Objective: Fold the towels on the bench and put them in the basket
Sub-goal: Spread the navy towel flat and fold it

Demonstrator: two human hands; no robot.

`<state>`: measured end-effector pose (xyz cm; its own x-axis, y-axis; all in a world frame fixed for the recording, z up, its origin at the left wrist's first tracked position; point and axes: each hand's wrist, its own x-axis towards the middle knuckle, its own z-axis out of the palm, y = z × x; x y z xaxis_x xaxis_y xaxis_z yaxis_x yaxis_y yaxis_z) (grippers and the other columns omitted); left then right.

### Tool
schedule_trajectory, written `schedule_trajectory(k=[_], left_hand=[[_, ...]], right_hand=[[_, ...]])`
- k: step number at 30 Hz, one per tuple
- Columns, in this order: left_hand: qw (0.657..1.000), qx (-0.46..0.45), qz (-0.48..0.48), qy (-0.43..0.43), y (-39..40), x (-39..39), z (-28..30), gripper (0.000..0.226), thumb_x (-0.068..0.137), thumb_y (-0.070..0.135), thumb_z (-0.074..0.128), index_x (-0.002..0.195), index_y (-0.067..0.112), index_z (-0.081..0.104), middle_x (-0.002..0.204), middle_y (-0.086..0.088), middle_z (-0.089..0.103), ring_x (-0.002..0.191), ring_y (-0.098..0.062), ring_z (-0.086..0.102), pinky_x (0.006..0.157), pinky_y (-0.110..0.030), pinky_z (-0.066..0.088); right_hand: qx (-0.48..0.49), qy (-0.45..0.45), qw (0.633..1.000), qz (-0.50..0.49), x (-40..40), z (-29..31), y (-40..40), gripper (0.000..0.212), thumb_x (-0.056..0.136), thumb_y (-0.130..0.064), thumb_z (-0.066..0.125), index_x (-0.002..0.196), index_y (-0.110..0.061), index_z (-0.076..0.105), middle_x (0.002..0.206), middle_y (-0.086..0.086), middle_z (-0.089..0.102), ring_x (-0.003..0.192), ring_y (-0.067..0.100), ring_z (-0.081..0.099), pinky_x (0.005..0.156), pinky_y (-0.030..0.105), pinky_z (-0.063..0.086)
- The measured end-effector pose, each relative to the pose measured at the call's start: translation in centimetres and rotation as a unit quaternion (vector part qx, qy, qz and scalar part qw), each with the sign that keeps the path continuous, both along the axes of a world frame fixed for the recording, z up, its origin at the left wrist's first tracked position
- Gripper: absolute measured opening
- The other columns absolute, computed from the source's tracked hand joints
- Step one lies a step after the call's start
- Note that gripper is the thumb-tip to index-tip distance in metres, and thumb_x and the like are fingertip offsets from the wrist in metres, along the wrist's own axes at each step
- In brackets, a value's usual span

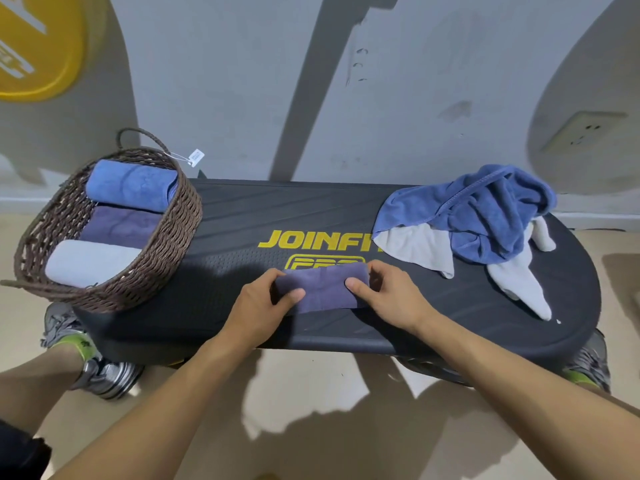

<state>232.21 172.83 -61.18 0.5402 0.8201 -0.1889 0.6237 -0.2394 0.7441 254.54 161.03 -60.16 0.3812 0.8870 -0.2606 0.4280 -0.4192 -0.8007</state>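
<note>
A folded purple towel (323, 289) lies on the black bench (242, 216) near its front edge. My left hand (263, 306) grips its left end, thumb on top. My right hand (388, 296) grips its right end the same way. A brown wicker basket (166, 237) stands on the bench's left end and holds three folded towels: a blue one (131, 185) at the back, a purple one (121, 225) in the middle, a grey one (86, 261) in front. On the right end lies a crumpled blue towel (485, 209) over a loose grey towel (419, 247).
The bench stands against a grey wall with a socket (585, 131) at the right. My shoes show on the floor under the bench's left end (100, 368) and right end (588, 365). A tag (196, 157) hangs from the basket's handle.
</note>
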Motion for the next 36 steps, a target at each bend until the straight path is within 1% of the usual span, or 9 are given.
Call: schedule_trajectory(k=[3, 7, 9, 13, 19, 25, 28, 32, 36], left_hand=[[0.998, -0.009, 0.058, 0.028, -0.1, 1.1, -0.8, 0.029, 0.095, 0.045, 0.054, 0.095, 0.016, 0.055, 0.087, -0.003, 0.067, 0.083, -0.026, 0.061, 0.071, -0.035, 0.046], [0.994, -0.004, 0.095, 0.056, -0.4, 2.0, -1.5, 0.035, 0.099, 0.048, 0.043, 0.098, 0.014, 0.052, 0.096, -0.009, 0.068, 0.09, -0.033, 0.061, 0.075, -0.04, 0.048], [0.993, 0.02, 0.086, 0.072, -0.5, 2.0, -1.7, 0.033, 0.099, 0.047, 0.044, 0.099, 0.015, 0.051, 0.093, -0.009, 0.069, 0.088, -0.034, 0.062, 0.072, -0.041, 0.049], [0.988, 0.081, 0.063, 0.112, -0.1, 2.4, -1.8, 0.032, 0.099, 0.05, 0.041, 0.097, 0.018, 0.049, 0.087, -0.01, 0.069, 0.08, -0.033, 0.062, 0.064, -0.037, 0.044], [0.979, 0.101, 0.071, 0.163, 0.9, 3.9, -1.9, 0.038, 0.098, 0.054, 0.038, 0.089, 0.018, 0.044, 0.085, -0.014, 0.066, 0.081, -0.039, 0.061, 0.066, -0.038, 0.04], [0.968, 0.087, 0.105, 0.209, 0.6, 2.4, -1.3, 0.053, 0.092, 0.067, 0.037, 0.079, 0.018, 0.05, 0.073, -0.001, 0.058, 0.072, -0.027, 0.056, 0.064, -0.033, 0.038], [0.967, 0.02, 0.098, 0.236, -0.1, 0.7, -1.1, 0.065, 0.089, 0.073, 0.03, 0.07, 0.018, 0.059, 0.068, -0.001, 0.065, 0.069, -0.026, 0.063, 0.062, -0.032, 0.044], [0.96, -0.226, 0.139, 0.094, 0.2, 1.3, 0.2, 0.066, 0.09, 0.067, 0.045, 0.084, 0.005, 0.066, 0.071, -0.012, 0.072, 0.055, -0.024, 0.066, 0.057, -0.035, 0.056], [0.908, -0.37, 0.18, -0.079, 0.8, 3.5, 1.2, 0.053, 0.087, 0.049, 0.068, 0.112, 0.002, 0.064, 0.109, -0.015, 0.068, 0.091, -0.029, 0.071, 0.074, -0.036, 0.061]], right_hand=[[-0.022, 0.012, 0.999, -0.029, -0.1, -0.8, 0.1, 0.036, 0.092, -0.042, 0.064, 0.094, -0.007, 0.064, 0.087, 0.009, 0.071, 0.082, 0.027, 0.064, 0.073, 0.033, 0.05], [-0.037, -0.026, 0.996, -0.079, -0.7, -1.3, 0.8, 0.031, 0.091, -0.047, 0.062, 0.09, -0.016, 0.061, 0.077, -0.004, 0.067, 0.073, 0.01, 0.06, 0.057, 0.015, 0.037], [-0.031, -0.031, 0.994, -0.101, -0.9, -1.5, 1.0, 0.03, 0.09, -0.048, 0.064, 0.091, -0.019, 0.06, 0.072, -0.008, 0.065, 0.07, 0.001, 0.058, 0.056, 0.012, 0.035], [-0.011, -0.043, 0.994, -0.102, -0.8, -1.5, 1.0, 0.028, 0.091, -0.046, 0.065, 0.104, -0.023, 0.056, 0.065, -0.009, 0.064, 0.069, -0.004, 0.058, 0.058, 0.01, 0.037], [-0.008, -0.071, 0.994, -0.085, -0.5, -1.6, 1.1, 0.02, 0.094, -0.035, 0.061, 0.107, -0.021, 0.055, 0.061, -0.01, 0.061, 0.064, -0.001, 0.056, 0.055, 0.012, 0.036], [-0.046, -0.082, 0.994, -0.057, 0.3, -1.6, 1.8, 0.02, 0.094, -0.036, 0.058, 0.101, -0.019, 0.054, 0.065, -0.007, 0.061, 0.067, 0.016, 0.059, 0.062, 0.029, 0.041], [-0.075, -0.086, 0.993, -0.035, 0.8, -1.3, 2.2, 0.019, 0.094, -0.037, 0.056, 0.099, -0.018, 0.054, 0.068, -0.004, 0.061, 0.071, 0.024, 0.063, 0.073, 0.033, 0.051], [-0.106, -0.083, 0.991, -0.017, 0.8, -1.1, 2.4, 0.018, 0.095, -0.036, 0.051, 0.099, -0.018, 0.052, 0.064, 0.001, 0.066, 0.061, 0.025, 0.066, 0.074, 0.038, 0.057], [-0.157, -0.014, 0.988, -0.008, 1.4, -0.6, 2.4, 0.018, 0.101, -0.033, 0.048, 0.104, -0.015, 0.05, 0.066, 0.012, 0.072, 0.052, 0.025, 0.07, 0.067, 0.035, 0.059]])
